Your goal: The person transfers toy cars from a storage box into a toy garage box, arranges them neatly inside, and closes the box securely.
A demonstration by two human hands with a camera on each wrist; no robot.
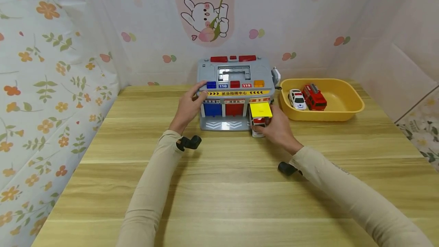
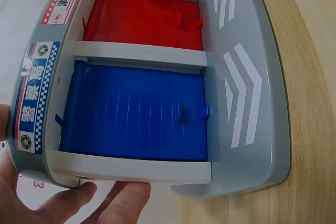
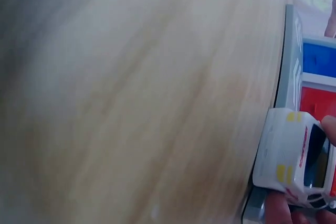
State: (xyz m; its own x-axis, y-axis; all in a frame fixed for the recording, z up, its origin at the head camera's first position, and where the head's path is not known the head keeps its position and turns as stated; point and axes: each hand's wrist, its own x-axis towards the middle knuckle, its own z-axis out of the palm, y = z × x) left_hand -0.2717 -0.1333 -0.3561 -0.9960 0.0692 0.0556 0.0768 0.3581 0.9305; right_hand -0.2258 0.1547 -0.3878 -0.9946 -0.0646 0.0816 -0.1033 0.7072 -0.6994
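Observation:
A grey toy emergency station (image 1: 236, 72) stands upright at the table's back, its blue door (image 2: 137, 113) and red door (image 2: 149, 22) down and its yellow door (image 1: 261, 109) raised. My left hand (image 1: 188, 106) grips the station's left end, thumb at the upper front edge and fingers against the side wall. Under the yellow door, my right hand (image 1: 278, 127) pinches a white toy ambulance (image 3: 283, 150) with thumb and fingers on its sides. The ambulance lies partly inside the bay, its near end sticking out over the grey ramp (image 1: 226, 125); its far end is hidden.
Right of the station sits a yellow bin (image 1: 343, 114) holding a white toy police car (image 1: 297, 100) and a red toy fire truck (image 1: 314, 97). A printed curtain (image 1: 144, 41) hangs close behind the station. The wood-grain table (image 1: 226, 193) spreads out in front.

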